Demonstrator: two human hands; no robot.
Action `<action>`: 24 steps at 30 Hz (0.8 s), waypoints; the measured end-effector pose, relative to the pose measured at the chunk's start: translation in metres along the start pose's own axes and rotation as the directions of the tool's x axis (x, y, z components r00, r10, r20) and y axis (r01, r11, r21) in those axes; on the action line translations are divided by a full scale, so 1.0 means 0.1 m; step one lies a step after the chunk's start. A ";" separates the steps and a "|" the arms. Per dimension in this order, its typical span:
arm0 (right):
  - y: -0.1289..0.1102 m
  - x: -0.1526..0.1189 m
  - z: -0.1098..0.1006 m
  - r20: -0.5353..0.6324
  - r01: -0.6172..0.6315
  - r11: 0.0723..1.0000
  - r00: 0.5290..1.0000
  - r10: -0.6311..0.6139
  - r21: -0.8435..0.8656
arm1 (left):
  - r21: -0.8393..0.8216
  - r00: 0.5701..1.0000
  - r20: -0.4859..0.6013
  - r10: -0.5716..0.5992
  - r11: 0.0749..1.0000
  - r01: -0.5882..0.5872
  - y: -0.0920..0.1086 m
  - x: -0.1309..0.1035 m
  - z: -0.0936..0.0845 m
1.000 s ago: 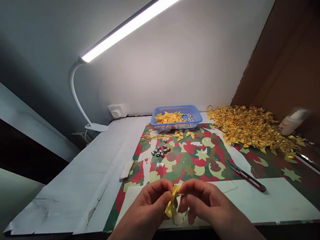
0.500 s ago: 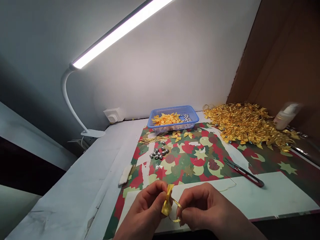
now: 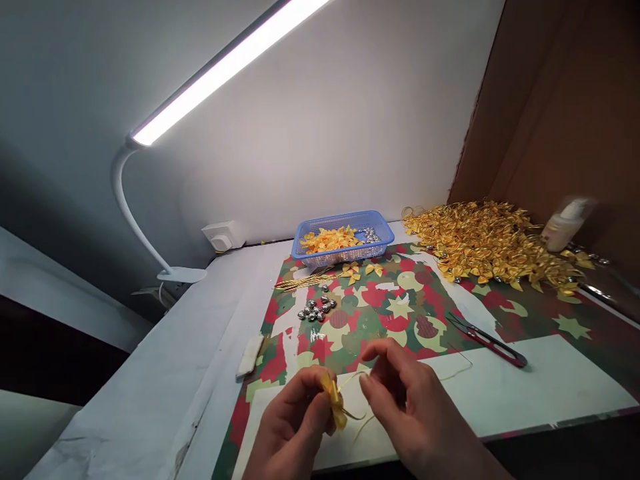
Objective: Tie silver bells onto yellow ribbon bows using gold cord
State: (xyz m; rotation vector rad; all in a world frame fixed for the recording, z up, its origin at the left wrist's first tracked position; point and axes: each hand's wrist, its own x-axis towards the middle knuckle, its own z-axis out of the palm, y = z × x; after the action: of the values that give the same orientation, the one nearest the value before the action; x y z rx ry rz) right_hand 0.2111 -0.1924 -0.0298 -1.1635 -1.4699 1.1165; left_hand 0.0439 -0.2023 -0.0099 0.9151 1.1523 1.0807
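Note:
My left hand (image 3: 295, 420) pinches a small yellow ribbon bow (image 3: 334, 402) at the near edge of the table. A thin gold cord (image 3: 361, 421) trails from the bow. My right hand (image 3: 405, 407) is just right of the bow, its thumb and forefinger closed on the cord near its upper end. Both hands hover over a white sheet (image 3: 525, 393) lying on the patterned red and green paper (image 3: 400, 313).
A blue basket (image 3: 343, 237) holds yellow bows and silver bells at the back. A big heap of gold bows (image 3: 490, 243) lies back right beside a white bottle (image 3: 565, 223). Red-handled snips (image 3: 485, 339), loose silver bells (image 3: 315, 310), gold cords (image 3: 300, 280) and a desk lamp (image 3: 145, 220) are around.
My right hand has lifted from beside the bow and drawn the cord up and out. My left hand has turned the bow lower. The view has shifted slightly right.

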 end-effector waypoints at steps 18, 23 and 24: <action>-0.02 0.04 -0.11 0.164 -0.215 0.785 0.976 0.145 0.581 | -0.015 1.000 0.002 0.003 1.000 -0.003 0.00 0.00 -0.03; -0.05 0.01 -0.08 0.106 -0.144 0.812 0.989 0.101 0.565 | -0.024 1.000 -0.005 0.001 1.000 -0.001 -0.01 0.01 -0.01; -0.04 0.00 -0.07 0.125 -0.149 0.803 0.988 0.094 0.576 | -0.037 1.000 -0.003 -0.005 0.999 0.004 -0.01 0.01 -0.01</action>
State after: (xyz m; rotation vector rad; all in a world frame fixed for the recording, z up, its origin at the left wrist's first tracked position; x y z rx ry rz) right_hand 0.2174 -0.1923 -0.0243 -0.7760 -0.9995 1.5892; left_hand 0.0429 -0.2012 -0.0111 0.8822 1.1325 1.0964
